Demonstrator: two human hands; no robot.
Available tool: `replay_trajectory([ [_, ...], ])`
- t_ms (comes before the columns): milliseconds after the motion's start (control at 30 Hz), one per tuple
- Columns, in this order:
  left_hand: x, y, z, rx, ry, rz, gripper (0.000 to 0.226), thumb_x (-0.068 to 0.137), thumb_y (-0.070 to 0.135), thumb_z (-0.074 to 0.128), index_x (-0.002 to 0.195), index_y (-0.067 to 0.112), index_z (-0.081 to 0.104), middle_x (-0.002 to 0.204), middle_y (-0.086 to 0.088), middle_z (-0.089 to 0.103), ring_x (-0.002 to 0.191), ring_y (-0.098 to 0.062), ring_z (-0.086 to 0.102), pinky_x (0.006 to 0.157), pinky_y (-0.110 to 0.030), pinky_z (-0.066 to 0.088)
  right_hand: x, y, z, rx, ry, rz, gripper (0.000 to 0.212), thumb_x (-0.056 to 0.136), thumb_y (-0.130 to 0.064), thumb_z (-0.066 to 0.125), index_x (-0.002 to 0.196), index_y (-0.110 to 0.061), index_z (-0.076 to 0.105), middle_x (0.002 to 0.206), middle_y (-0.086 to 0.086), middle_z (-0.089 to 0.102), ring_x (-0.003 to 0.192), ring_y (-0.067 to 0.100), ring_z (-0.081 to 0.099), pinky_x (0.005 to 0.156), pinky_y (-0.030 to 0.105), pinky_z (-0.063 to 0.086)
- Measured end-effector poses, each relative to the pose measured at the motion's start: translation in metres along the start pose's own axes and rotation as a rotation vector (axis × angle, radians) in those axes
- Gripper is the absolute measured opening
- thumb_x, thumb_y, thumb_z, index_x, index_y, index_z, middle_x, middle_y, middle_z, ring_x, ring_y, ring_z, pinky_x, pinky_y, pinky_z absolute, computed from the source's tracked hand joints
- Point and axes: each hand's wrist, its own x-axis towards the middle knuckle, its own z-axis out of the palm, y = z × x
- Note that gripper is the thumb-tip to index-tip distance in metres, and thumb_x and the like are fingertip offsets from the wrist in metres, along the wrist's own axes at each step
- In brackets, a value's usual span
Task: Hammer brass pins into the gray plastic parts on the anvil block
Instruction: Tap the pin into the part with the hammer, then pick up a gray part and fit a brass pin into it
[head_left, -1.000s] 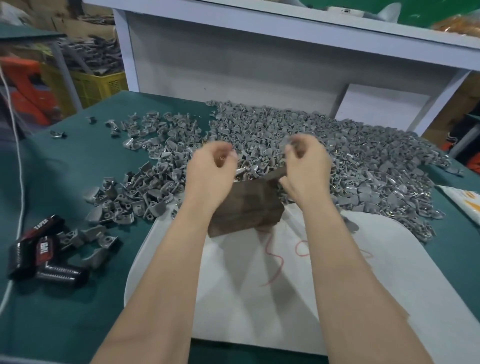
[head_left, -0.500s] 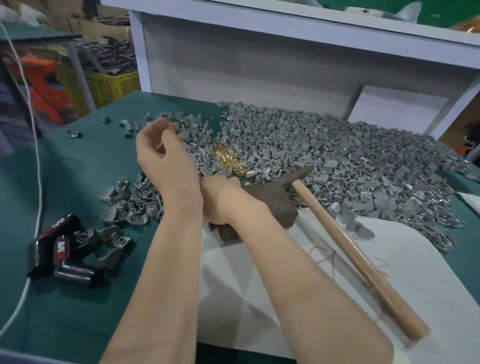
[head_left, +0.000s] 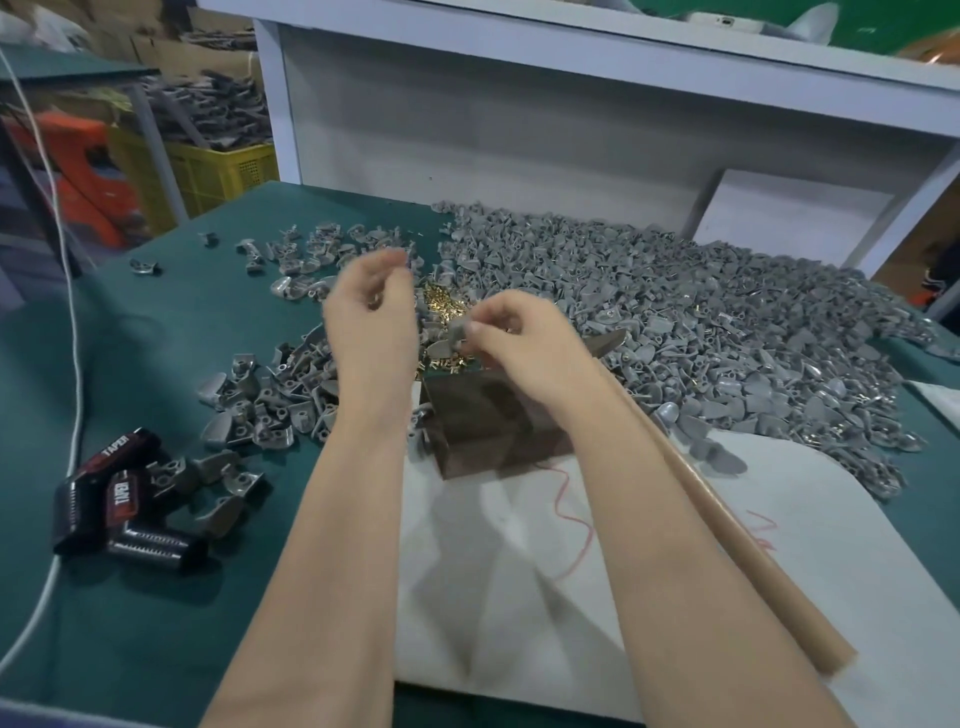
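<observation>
My right hand (head_left: 524, 338) pinches a gray plastic part (head_left: 453, 332) above the far edge of the dark brown anvil block (head_left: 488, 426). My left hand (head_left: 374, 317) hovers just left of it over the heap of brass pins (head_left: 441, 309). Its fingers are curled and blurred, so I cannot tell whether it holds anything. The hammer lies free, with its head (head_left: 609, 342) by the block's right corner. Its wooden handle (head_left: 737, 530) runs toward me under my right forearm.
A large pile of gray parts (head_left: 701, 322) covers the green table's far right, and a smaller pile (head_left: 265, 400) lies to the left. Black "TAPER" packs (head_left: 111, 493) sit front left beside a white cable (head_left: 70, 364). A white sheet (head_left: 519, 597) lies under the block. A white shelf unit (head_left: 519, 130) stands behind.
My left hand swung from the left pile back toward the pins. My right hand rose from beside the block, now pinching a gray part. The hammer stayed put.
</observation>
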Motion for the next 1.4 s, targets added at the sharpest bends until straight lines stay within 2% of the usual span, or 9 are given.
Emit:
replay_trajectory([
  [133, -0.011, -0.003, 0.009, 0.238, -0.395, -0.023, 0.014, 0.094, 0.030, 0.055, 0.084, 0.028, 0.065, 0.083, 0.010, 0.068, 0.074, -0.001, 0.064, 0.078, -0.025, 0.052, -0.010, 0.009, -0.016, 0.050, 0.169, -0.083, 0.010, 0.086, -0.008, 0.065, 0.084, -0.019, 0.064, 0.088, 0.002, 0.069, 0.087, 0.021, 0.066, 0.087, 0.041, 0.052],
  [300, -0.015, -0.002, 0.013, 0.123, -0.489, -0.080, 0.004, 0.087, 0.020, 0.067, 0.084, 0.020, 0.065, 0.082, -0.001, 0.071, 0.077, -0.012, 0.065, 0.080, -0.030, 0.055, -0.017, 0.012, -0.016, 0.060, 0.209, -0.135, 0.013, 0.085, -0.003, 0.062, 0.088, -0.014, 0.067, 0.087, 0.006, 0.070, 0.084, 0.021, 0.067, 0.084, 0.038, 0.053],
  [467, -0.006, 0.001, 0.003, -0.090, -0.207, -0.141, 0.009, 0.089, 0.008, 0.064, 0.095, 0.015, 0.064, 0.094, -0.001, 0.069, 0.087, -0.011, 0.066, 0.073, -0.017, 0.053, -0.011, 0.000, -0.012, 0.184, 0.127, -0.122, 0.034, 0.089, -0.002, 0.057, 0.116, -0.021, 0.054, 0.104, -0.005, 0.066, 0.094, 0.007, 0.064, 0.087, 0.023, 0.053],
  [667, 0.005, 0.006, -0.010, -0.513, 0.259, -0.193, 0.011, 0.089, 0.002, 0.061, 0.094, 0.011, 0.062, 0.093, -0.001, 0.065, 0.086, -0.006, 0.065, 0.074, -0.011, 0.050, 0.023, -0.010, 0.035, -0.427, -0.153, 0.044, 0.011, 0.088, -0.020, 0.063, 0.097, -0.016, 0.068, 0.096, -0.003, 0.066, 0.087, 0.015, 0.060, 0.085, 0.031, 0.049],
  [900, 0.009, 0.004, -0.009, -0.581, 0.384, -0.151, 0.010, 0.089, 0.003, 0.062, 0.087, 0.011, 0.056, 0.083, -0.001, 0.060, 0.064, 0.000, 0.062, 0.069, -0.011, 0.048, 0.048, -0.024, 0.084, -0.757, -0.317, 0.098, 0.028, 0.089, -0.011, 0.049, 0.116, -0.010, 0.057, 0.117, 0.010, 0.060, 0.101, 0.027, 0.054, 0.098, 0.045, 0.035],
  [1000, 0.009, 0.003, -0.008, -0.612, 0.396, -0.143, 0.010, 0.090, 0.002, 0.061, 0.088, 0.010, 0.055, 0.082, -0.001, 0.061, 0.059, 0.003, 0.062, 0.068, -0.012, 0.049, 0.049, -0.026, 0.087, -0.714, -0.326, 0.083, 0.018, 0.089, -0.011, 0.046, 0.101, -0.013, 0.060, 0.115, 0.011, 0.063, 0.098, 0.028, 0.056, 0.103, 0.049, 0.036],
  [1100, 0.008, 0.004, -0.008, -0.634, 0.399, -0.140, 0.010, 0.090, 0.002, 0.061, 0.087, 0.010, 0.055, 0.082, -0.001, 0.060, 0.061, 0.001, 0.062, 0.071, -0.014, 0.051, 0.051, -0.023, 0.090, -0.677, -0.341, 0.076, 0.008, 0.089, -0.011, 0.047, 0.086, -0.013, 0.055, 0.103, 0.011, 0.065, 0.082, 0.024, 0.051, 0.101, 0.048, 0.040],
  [1233, 0.007, 0.005, -0.008, -0.649, 0.404, -0.123, 0.012, 0.089, 0.000, 0.060, 0.086, 0.010, 0.054, 0.080, -0.001, 0.059, 0.058, 0.002, 0.061, 0.068, -0.013, 0.050, 0.055, -0.017, 0.083, -0.714, -0.305, 0.101, 0.015, 0.087, -0.007, 0.050, 0.099, -0.009, 0.058, 0.106, 0.011, 0.062, 0.084, 0.027, 0.051, 0.083, 0.037, 0.044],
  [1400, 0.007, 0.005, -0.008, -0.672, 0.411, -0.124, 0.013, 0.089, -0.001, 0.060, 0.085, 0.010, 0.053, 0.080, -0.002, 0.058, 0.056, 0.001, 0.061, 0.067, -0.013, 0.050, 0.065, -0.006, 0.076, -0.613, -0.215, 0.119, 0.011, 0.088, -0.006, 0.052, 0.081, -0.005, 0.060, 0.076, 0.008, 0.056, 0.072, 0.026, 0.054, 0.069, 0.031, 0.047],
])
